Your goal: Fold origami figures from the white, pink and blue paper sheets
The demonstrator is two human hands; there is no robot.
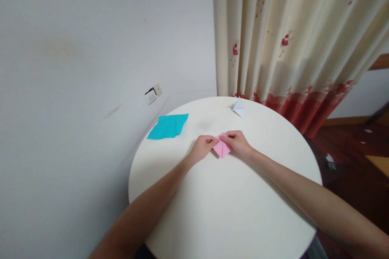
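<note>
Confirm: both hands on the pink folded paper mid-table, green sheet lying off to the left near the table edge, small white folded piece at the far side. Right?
Not quite: the sheet on the left is teal blue, not green. The head view shows it. The rest holds: the left hand and right hand both pinch the pink folded paper mid-table, and the small white folded piece sits at the far side of the round table.

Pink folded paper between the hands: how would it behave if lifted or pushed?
The pink folded paper looks thin and very light, so a nudge would probably slide it across the smooth white table. Its layered folds likely stiffen it somewhat, yet it should still bend and crease easily. The left hand and right hand pinch its top edge; flat, it won't roll.
</note>
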